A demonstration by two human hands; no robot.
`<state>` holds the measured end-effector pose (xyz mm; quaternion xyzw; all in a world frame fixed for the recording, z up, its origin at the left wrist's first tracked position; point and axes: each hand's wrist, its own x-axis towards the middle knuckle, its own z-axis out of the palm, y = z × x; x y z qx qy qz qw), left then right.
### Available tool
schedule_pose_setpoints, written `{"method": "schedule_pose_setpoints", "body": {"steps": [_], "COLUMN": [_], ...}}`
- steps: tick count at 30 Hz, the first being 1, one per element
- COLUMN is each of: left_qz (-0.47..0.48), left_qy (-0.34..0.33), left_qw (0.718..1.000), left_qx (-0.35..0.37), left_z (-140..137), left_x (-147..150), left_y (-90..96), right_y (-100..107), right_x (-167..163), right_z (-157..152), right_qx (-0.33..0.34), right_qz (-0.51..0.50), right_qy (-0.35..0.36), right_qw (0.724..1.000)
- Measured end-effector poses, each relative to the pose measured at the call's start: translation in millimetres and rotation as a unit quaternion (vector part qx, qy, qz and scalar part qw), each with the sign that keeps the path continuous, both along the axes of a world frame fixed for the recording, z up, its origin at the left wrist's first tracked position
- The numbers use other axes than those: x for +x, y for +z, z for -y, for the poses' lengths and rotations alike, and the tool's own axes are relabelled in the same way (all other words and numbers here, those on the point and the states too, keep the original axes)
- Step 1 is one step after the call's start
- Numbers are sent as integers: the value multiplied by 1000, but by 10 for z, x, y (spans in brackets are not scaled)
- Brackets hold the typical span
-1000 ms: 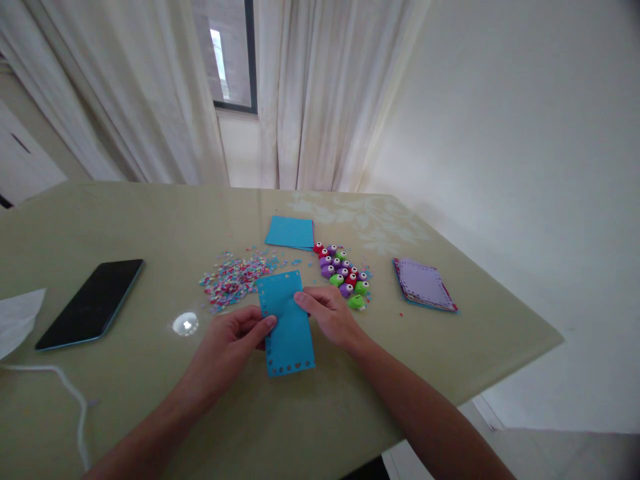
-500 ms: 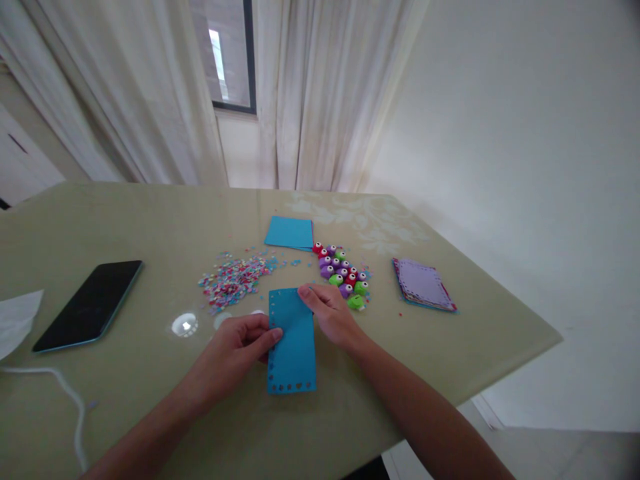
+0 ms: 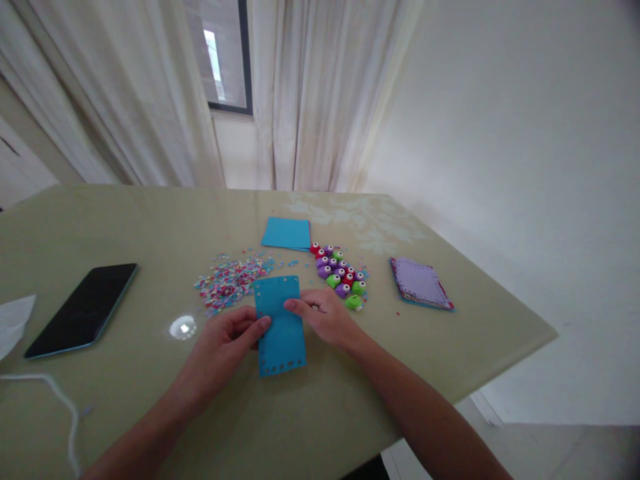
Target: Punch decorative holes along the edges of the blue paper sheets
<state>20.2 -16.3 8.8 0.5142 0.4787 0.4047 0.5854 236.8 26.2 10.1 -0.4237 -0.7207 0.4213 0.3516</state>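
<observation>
A blue paper card (image 3: 283, 337) with small punched holes along its top and bottom edges is held upright above the table. My left hand (image 3: 227, 337) pinches its left edge, thumb in front and fingers behind. On the right edge my right hand (image 3: 327, 317) grips the card, its thumb lying on the front face. The fingertips behind the card are hidden. Just beyond my right hand sit several small red, purple and green pieces (image 3: 342, 272) with white eye-like spots. Past my left hand is a heap of colourful paper confetti (image 3: 233, 281).
A stack of plain cards (image 3: 287, 233), blue on top, lies at the back. To the right is a stack of hole-edged cards (image 3: 421, 285), lilac on top. A black tablet (image 3: 83, 310), white paper (image 3: 14, 321) and a white cable (image 3: 67, 407) are at the left.
The card has risen slightly and turned, and holes now show along its top edge rather than down its whole left side. My right hand has slid from the top corner down the right edge.
</observation>
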Motion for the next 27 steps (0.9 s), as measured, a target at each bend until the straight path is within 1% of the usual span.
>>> {"method": "schedule_pose_setpoints", "body": {"steps": [4, 6, 7, 9, 10, 11, 12, 14, 15, 17, 20, 23, 25, 27], "left_qz": [16, 26, 29, 26, 23, 19, 14, 0, -8, -21, -23, -50, -84, -96], "left_qy": [14, 17, 20, 24, 25, 28, 32, 41, 44, 48, 45, 41, 52, 66], "left_qw": [1000, 999, 999, 999, 999, 999, 999, 999, 999, 998, 999, 998, 995, 992], "left_qx": [2, -6, -10, -14, -15, -15, -18, -25, -27, -21, -5, -1, 15, 43], "left_z": [-12, -24, -31, -45, -49, -51, -50, -39, -30, -9, 12, 8, -1, -7], "left_x": [0, -3, -7, -18, -24, -30, -34, -36, -35, -27, -15, -17, -27, -35], "left_y": [-12, -37, -51, -72, -80, -86, -91, -98, -99, -96, -74, -55, -59, -68], "right_y": [7, 8, 9, 7, 3, -4, -14, -40, -54, -78, -93, -85, -81, -84], "right_x": [1, 39, 72, 167, 224, 282, 338, 424, 449, 462, 430, 400, 396, 396], "right_z": [-9, -44, -73, -147, -188, -228, -264, -318, -334, -347, -339, -328, -328, -331], "right_qx": [21, 44, 65, 130, 166, 195, 208, 208, 202, 197, 202, 204, 204, 208], "right_qz": [26, 37, 45, 88, 131, 186, 250, 358, 396, 435, 444, 442, 445, 449], "right_qy": [32, 44, 28, -55, -105, -148, -171, -185, -184, -177, -160, -146, -138, -130], "right_qw": [999, 997, 996, 986, 972, 951, 930, 891, 877, 861, 858, 861, 861, 859]}}
